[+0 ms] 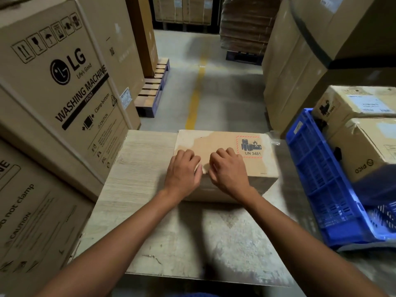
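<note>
The cardboard box (pixel 216 141) sits on the table (pixel 171 232), near the blue crate (pixel 317 168); the left hand (pixel 182 174) and right hand (pixel 228 170) rest on its top, fingers curled; whether they pinch anything cannot be told.

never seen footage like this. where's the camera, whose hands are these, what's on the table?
This is one picture from a wide-angle camera worn on a person's head, looking forward and down. There is no machine; the two bare arms belong to that person. The left hand and right hand rest with curled fingers at the near top edge of a cardboard box that bears a UN 3481 battery label. Whether they pinch tape or a flap is unclear. The box sits on a worn table. To the right is a blue crate beside more boxes. To the left are washing machine cartons. Ahead runs a warehouse aisle.
</note>
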### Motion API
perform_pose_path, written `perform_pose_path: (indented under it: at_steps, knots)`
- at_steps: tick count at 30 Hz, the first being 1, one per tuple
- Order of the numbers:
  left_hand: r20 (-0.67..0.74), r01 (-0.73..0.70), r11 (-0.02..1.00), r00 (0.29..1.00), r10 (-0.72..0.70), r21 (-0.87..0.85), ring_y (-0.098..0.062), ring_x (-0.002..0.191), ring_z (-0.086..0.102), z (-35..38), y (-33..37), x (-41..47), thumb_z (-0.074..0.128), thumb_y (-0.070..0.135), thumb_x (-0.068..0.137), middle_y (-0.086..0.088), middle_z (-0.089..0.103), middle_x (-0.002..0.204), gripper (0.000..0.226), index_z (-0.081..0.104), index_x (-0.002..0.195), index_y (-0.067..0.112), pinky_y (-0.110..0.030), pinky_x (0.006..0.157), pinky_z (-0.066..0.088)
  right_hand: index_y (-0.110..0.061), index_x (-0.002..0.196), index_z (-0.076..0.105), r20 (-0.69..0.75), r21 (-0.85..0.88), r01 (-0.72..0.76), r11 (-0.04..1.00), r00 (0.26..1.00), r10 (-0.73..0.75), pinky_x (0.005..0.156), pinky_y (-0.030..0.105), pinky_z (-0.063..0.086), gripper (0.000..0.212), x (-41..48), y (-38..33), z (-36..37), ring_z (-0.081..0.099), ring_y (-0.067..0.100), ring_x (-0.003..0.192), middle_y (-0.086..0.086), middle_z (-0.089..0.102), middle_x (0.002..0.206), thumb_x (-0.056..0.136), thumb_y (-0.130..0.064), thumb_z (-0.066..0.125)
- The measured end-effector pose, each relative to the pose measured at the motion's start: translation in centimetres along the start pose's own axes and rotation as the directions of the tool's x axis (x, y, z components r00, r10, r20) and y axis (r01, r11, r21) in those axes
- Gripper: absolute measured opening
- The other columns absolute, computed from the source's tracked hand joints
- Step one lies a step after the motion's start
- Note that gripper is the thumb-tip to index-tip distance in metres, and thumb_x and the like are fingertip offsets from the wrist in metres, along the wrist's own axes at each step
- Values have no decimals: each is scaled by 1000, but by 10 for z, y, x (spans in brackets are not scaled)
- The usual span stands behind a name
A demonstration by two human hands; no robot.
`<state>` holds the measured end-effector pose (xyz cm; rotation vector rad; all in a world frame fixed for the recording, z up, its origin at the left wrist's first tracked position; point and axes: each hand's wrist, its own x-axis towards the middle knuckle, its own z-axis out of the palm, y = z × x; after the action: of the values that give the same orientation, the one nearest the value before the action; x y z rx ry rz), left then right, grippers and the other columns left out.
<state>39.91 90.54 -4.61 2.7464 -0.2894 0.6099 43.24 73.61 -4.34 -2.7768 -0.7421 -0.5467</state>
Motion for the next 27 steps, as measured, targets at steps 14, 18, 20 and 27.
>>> perform_pose_path:
  at_steps: [14,18,20,27]
  knots:
    - [281,46,977,954,-106,210,-26,116,46,-5,7,50,41,36,97,-7,52,130,36,55,124,17,-42,95,42,-18,118,56,286,-13,120,993,952,-111,83,43,40,52,40,20,-4,49,26,103,8,54,120,89,-52,29]
    - [336,129,977,924,-181,172,-29,141,31,4,9,56,37,38,101,-13,36,152,49,40,147,21,-43,114,31,-22,139,46,272,-18,60,998,961,-53,96,45,37,58,33,25,2,46,27,117,7,49,133,96,-55,24]
    - [399,161,978,895,-200,130,-28,154,7,7,8,54,31,39,105,-11,12,166,57,20,158,24,-43,125,11,-23,141,45,287,-5,38,999,957,-35,99,47,38,59,32,23,3,46,28,120,7,49,135,97,-55,24]
    - [376,174,972,900,-222,159,-32,152,17,9,21,68,33,34,106,-14,24,163,51,34,153,15,-45,123,16,-18,134,58,312,111,-38,993,950,2,111,47,34,68,31,35,-8,47,26,129,8,53,141,91,-60,25]
